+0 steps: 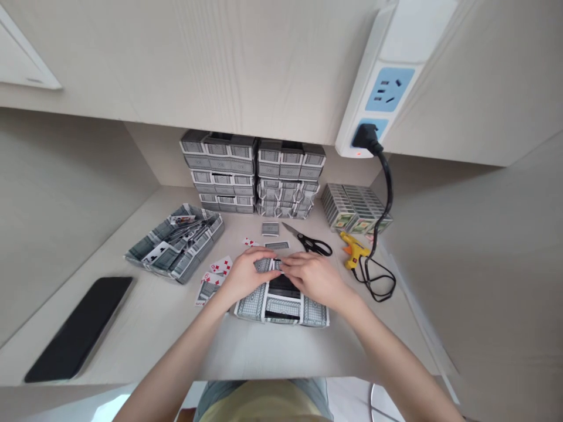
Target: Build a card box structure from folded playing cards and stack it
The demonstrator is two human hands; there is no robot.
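Observation:
In front of me on the desk lies a flat box built of grey-backed playing cards (311, 313), with dark gaps in its top. My left hand (247, 274) grips its far edge near the middle, the fingers over the edge and the thumb on top. Close beside it, my right hand (314, 278) is closed at the same edge, its fingertips pressed against the cards. What lies between the fingertips is partly hidden. Loose playing cards (222, 265) are spread left of the box. Beyond it are black-handled scissors (311, 243) and a small card stack (270, 228).
A yellow glue gun (354, 249) lies right, its black cord running up to a white power strip (377, 94). Stacked card boxes (226, 167) stand behind, with packed card decks (352, 205) to their right. A card tray (187, 269) and a black phone (79, 328) sit left.

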